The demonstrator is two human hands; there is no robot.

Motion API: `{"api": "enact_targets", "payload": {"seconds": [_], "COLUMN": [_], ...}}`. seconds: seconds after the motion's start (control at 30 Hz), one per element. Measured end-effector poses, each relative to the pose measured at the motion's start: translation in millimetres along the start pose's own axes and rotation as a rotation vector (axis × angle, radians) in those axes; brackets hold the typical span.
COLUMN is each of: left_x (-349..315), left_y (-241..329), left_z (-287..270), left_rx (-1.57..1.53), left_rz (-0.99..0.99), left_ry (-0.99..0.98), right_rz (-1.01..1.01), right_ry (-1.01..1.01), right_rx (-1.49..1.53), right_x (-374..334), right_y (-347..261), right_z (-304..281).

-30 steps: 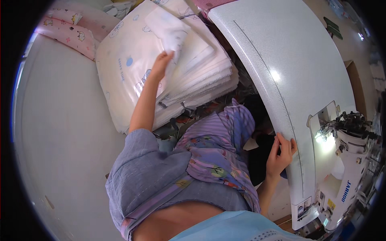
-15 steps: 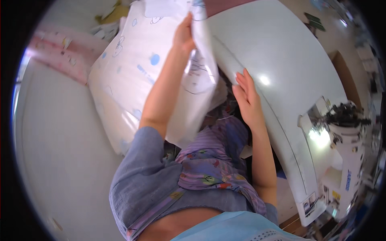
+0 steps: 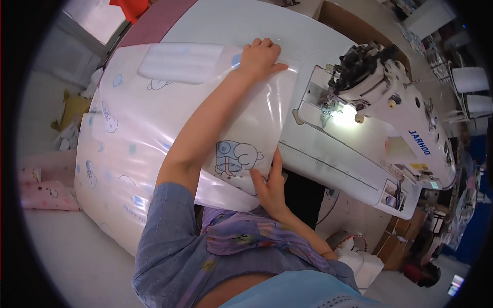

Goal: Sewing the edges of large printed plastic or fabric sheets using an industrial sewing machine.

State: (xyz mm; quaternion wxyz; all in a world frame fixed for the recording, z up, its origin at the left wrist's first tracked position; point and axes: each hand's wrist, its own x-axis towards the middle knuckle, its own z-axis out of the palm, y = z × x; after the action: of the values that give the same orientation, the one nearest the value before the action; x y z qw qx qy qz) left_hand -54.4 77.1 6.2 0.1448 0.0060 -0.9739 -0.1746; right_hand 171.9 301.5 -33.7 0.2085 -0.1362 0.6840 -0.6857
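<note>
A large, glossy, translucent plastic sheet (image 3: 149, 118) printed with blue dots and cartoon animals spreads over the table and hangs off toward the left. On its far right corner rests my left hand (image 3: 261, 60), pressing down with the thumb stretched out and the fingers apart at the edge. My right hand (image 3: 271, 187) grips the near right edge, thumb on top beside a printed bear, the other fingers partly hidden. A paler folded strip of the sheet lies along the far edge. To the right of both hands stands a white sewing machine (image 3: 405, 118) with its lamp lit.
The white tabletop (image 3: 226, 20) continues behind the sheet. A cardboard box (image 3: 354, 25) stands beyond the machine. Pink printed material (image 3: 51, 195) lies at the left, near a yellow-green cloth (image 3: 72, 110). Brown boxes (image 3: 398, 238) are on the floor at lower right.
The sheet has come down from in front of me onto the table beside the sewing machine. My right hand, free before, now holds its near edge. The view has turned right.
</note>
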Motion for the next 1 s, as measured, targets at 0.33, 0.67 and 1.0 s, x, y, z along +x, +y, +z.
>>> {"api": "enact_targets", "payload": {"seconds": [0.33,0.67,1.0], "left_x": [12,12,0], "left_y": [-3,-19,-26], "left_z": [-1,-5,-2], "left_rx": [0.064,-0.326,-0.264], "left_rz": [0.118,0.021,0.13], "left_ry": [-0.08,-0.204,-0.149], "right_rz": [-0.001,0.358,0.342], "right_ry": [-0.019,-0.184,-0.173], "right_rx": [0.103,0.146,0.326], "right_x": [1,5,6], "right_y": [7,2,1], "right_z": [-7,-18,-7]}}
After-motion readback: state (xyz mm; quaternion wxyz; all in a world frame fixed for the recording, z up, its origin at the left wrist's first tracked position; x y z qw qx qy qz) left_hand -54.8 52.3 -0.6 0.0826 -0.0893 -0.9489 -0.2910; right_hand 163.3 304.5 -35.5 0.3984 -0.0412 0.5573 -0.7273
